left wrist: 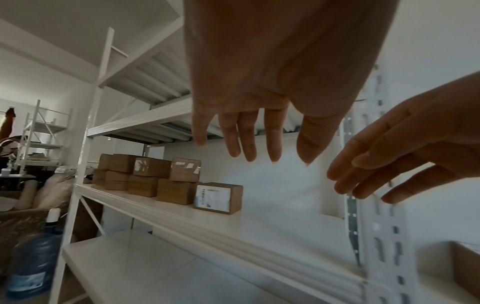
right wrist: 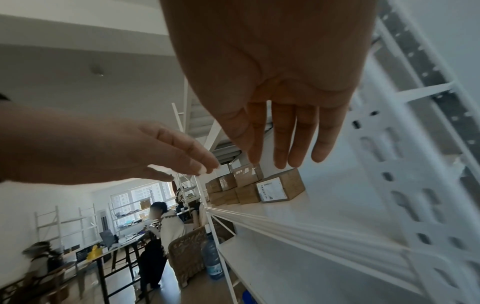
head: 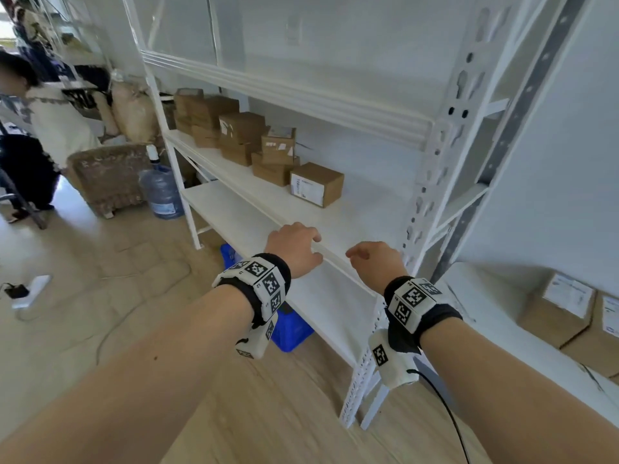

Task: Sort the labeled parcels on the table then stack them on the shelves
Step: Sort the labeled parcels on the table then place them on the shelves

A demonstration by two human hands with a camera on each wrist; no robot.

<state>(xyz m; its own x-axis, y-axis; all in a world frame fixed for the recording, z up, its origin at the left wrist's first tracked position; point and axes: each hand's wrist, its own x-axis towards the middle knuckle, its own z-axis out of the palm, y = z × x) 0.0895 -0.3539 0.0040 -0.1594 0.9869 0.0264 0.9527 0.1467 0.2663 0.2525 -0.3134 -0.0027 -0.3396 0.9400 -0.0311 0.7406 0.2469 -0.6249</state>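
A white metal shelf unit [head: 361, 212] stands in front of me. On its middle board sits a brown parcel with a white label [head: 316, 184] [left wrist: 218, 197] [right wrist: 280, 188], at the near end of a row of stacked brown parcels [head: 234, 132] [left wrist: 145, 174] that runs to the far left. My left hand [head: 311, 242] [left wrist: 249, 144] hovers over the board's front edge, fingers straight and empty. My right hand [head: 358, 254] [right wrist: 283, 148] hangs beside it, relaxed and holding nothing. The board between my hands and the labeled parcel is bare.
The perforated upright post [head: 435, 179] rises just right of my right hand. More labeled parcels [head: 562, 316] lie on a white surface at the far right. A blue crate [head: 291, 326] sits under the shelves. A water bottle [head: 160, 192], a wicker basket [head: 107, 175] and a person [head: 50, 122] are left.
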